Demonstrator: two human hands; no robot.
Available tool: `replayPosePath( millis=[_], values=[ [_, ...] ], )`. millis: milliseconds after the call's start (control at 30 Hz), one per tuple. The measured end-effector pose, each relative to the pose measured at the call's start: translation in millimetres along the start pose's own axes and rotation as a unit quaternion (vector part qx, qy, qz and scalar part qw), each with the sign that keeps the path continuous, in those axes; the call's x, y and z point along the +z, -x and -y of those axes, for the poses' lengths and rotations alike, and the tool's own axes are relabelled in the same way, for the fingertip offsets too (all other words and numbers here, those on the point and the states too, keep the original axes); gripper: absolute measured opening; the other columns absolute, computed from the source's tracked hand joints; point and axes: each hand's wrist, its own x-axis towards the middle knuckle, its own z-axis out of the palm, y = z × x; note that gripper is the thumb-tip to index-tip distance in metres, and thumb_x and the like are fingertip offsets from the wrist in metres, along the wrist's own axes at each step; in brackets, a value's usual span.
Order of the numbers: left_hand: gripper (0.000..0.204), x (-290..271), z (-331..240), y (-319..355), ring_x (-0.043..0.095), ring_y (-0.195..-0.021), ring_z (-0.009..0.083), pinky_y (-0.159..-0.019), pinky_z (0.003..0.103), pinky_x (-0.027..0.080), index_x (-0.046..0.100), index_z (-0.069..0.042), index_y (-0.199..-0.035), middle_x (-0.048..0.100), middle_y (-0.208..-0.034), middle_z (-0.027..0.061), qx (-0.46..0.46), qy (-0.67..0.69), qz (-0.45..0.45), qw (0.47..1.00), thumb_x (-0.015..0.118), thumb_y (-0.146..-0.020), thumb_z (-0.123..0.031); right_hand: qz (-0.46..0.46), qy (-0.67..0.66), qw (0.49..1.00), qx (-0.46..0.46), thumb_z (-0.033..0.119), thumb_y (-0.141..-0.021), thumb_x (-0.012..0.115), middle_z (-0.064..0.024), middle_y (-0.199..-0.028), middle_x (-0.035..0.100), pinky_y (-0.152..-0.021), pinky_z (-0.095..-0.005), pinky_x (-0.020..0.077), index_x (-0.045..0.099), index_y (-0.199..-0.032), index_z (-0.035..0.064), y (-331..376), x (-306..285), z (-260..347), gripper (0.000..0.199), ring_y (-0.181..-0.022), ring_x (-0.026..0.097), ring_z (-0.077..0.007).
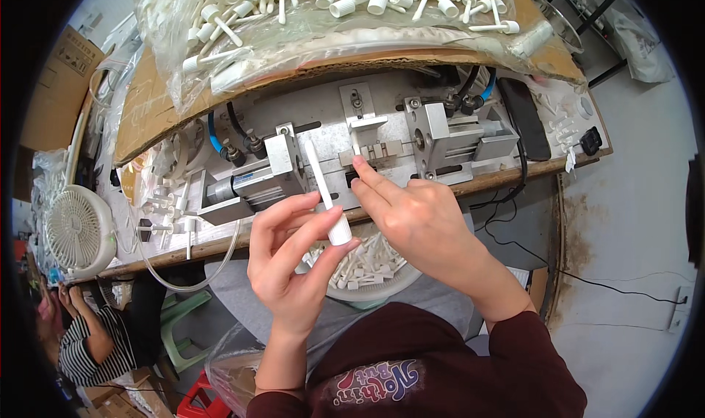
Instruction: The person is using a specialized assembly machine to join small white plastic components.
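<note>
My left hand (290,253) holds a white plastic cap with a long thin tube (325,195) between thumb and fingers, the tube pointing up toward the machine. My right hand (418,223) reaches forward with its fingertips on the small metal fixture (371,153) at the middle of the grey pneumatic press (352,146); whether it pinches a part there I cannot tell. Below both hands, on my lap, sits a round bowl (393,277) filled with several more white capped tubes.
A clear plastic bag of white capped tubes (330,6) lies on cardboard behind the press. A white fan (77,231) stands at the left edge of the wooden bench (514,174). Another person in a striped top (88,344) sits at lower left. Black cables (587,278) trail on the floor right.
</note>
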Motion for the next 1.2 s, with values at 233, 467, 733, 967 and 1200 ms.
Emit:
replayPosePath(
  millis=[233, 467, 733, 967, 1200],
  values=[
    [0.044, -7, -1, 0, 0.067, -0.098, 0.0192, -0.076, 0.028, 0.062, 0.072, 0.005, -0.11, 0.059, -0.127, 0.0172, -0.005, -0.025, 0.018, 1.0, 0.079, -0.068, 0.013, -0.003, -0.003, 1.0, -0.019, 0.006, -0.071, 0.066, -0.0242, -0.124, 0.067, -0.056, -0.0289, 0.0529, 0.067, -0.097, -0.0039, -2, -3, 0, 0.028, -0.054, 0.065, -0.02],
    [0.042, -6, 0, -3, 0.068, -0.096, 0.0187, -0.076, 0.029, 0.062, 0.073, 0.003, -0.111, 0.06, -0.129, 0.017, 0.03, -0.07, 0.023, 0.997, 0.079, -0.07, 0.011, -0.033, -0.067, 0.997, 0.005, 0.008, -0.075, 0.068, -0.0173, -0.125, 0.068, -0.058, -0.0323, 0.0554, 0.068, -0.095, 0.0002, 5, 4, -7, 0.021, -0.06, 0.069, -0.0225],
    [0.035, 8, 13, -13, 0.069, -0.087, 0.0241, -0.074, 0.032, 0.057, 0.073, 0.003, -0.108, 0.068, -0.123, 0.0166, 0.149, -0.203, 0.028, 0.967, 0.08, -0.074, 0.001, -0.035, -0.276, 0.96, 0.008, 0.016, -0.079, 0.076, -0.0104, -0.128, 0.065, -0.076, -0.0357, 0.0581, 0.07, -0.101, 0.0062, 38, 4, 0, 0.025, -0.094, 0.071, -0.0253],
    [0.028, 31, 14, -10, 0.068, -0.068, 0.0193, -0.062, 0.028, 0.053, 0.074, -0.003, -0.105, 0.072, -0.12, 0.0052, 0.132, -0.298, 0.12, 0.938, 0.079, -0.078, -0.009, 0.102, -0.321, 0.942, 0.01, 0.018, -0.074, 0.079, -0.0104, -0.129, 0.059, -0.082, -0.0396, 0.0559, 0.066, -0.099, 0.0055, 64, 23, 16, 0.03, -0.104, 0.065, -0.0265],
    [0.024, 31, 6, -23, 0.063, -0.058, 0.0197, -0.057, 0.03, 0.051, 0.074, -0.008, -0.101, 0.071, -0.122, 0.0025, 0.101, -0.339, 0.16, 0.922, 0.078, -0.078, -0.013, 0.12, -0.298, 0.947, -0.009, 0.02, -0.075, 0.079, -0.0093, -0.124, 0.061, -0.088, -0.0393, 0.0534, 0.065, -0.106, 0.006, 64, 28, 14, 0.037, -0.105, 0.064, -0.0268]
  ],
)
